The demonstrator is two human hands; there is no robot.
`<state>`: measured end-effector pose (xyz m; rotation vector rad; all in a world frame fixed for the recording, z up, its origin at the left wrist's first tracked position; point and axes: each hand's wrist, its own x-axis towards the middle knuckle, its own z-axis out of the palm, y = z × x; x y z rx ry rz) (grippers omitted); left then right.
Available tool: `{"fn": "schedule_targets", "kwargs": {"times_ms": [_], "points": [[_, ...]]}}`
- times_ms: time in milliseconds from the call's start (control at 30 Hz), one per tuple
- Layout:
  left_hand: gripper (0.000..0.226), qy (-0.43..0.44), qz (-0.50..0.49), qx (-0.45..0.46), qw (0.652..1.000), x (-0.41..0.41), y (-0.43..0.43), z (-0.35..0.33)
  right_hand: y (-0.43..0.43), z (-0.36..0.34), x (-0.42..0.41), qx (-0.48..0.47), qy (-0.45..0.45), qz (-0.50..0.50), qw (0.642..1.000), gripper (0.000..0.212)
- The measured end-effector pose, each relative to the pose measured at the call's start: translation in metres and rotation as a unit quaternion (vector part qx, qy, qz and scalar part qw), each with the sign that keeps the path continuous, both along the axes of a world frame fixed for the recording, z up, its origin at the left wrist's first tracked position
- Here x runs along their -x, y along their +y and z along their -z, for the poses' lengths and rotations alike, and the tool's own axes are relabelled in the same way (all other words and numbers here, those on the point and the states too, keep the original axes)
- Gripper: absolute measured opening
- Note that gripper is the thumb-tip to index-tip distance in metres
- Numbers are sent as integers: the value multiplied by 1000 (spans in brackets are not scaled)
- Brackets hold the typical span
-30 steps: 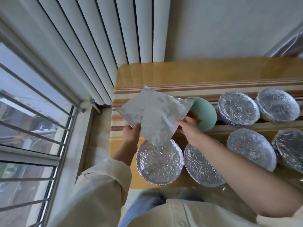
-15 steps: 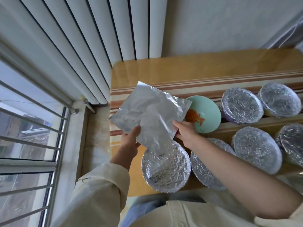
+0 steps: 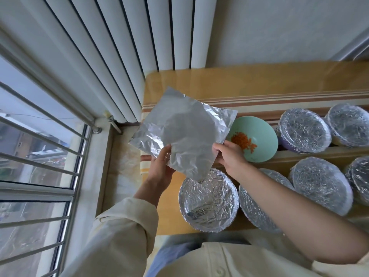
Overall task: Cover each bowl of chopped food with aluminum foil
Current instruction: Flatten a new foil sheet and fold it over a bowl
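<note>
A foil sheet (image 3: 185,136) is held above the tabletop (image 3: 239,82), its lower edges pinched by the left hand (image 3: 161,164) and the right hand (image 3: 229,156). The one uncovered green bowl (image 3: 263,130), with chopped orange food (image 3: 242,141) in it, stands just right of the sheet, among foil-covered bowls (image 3: 208,200). The sheet is best centred over the rim with overhang left all round, laid flat, then crimped down gently so that no tear is started.
</note>
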<state>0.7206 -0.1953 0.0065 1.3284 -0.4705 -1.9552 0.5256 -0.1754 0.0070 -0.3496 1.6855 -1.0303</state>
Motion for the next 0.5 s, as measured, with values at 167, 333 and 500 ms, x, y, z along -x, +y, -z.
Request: {"fn": "schedule_targets", "kwargs": {"times_ms": [167, 333, 500], "points": [[39, 4, -10, 28, 1000, -6, 14, -3, 4, -11, -4, 29, 0, -38, 999, 30], [48, 13, -47, 66, 997, -11, 38, -6, 15, -17, -10, 58, -10, -86, 995, 29], [48, 1, -87, 92, 992, -13, 75, -9, 34, -25, -12, 69, -25, -137, 988, 22]]}}
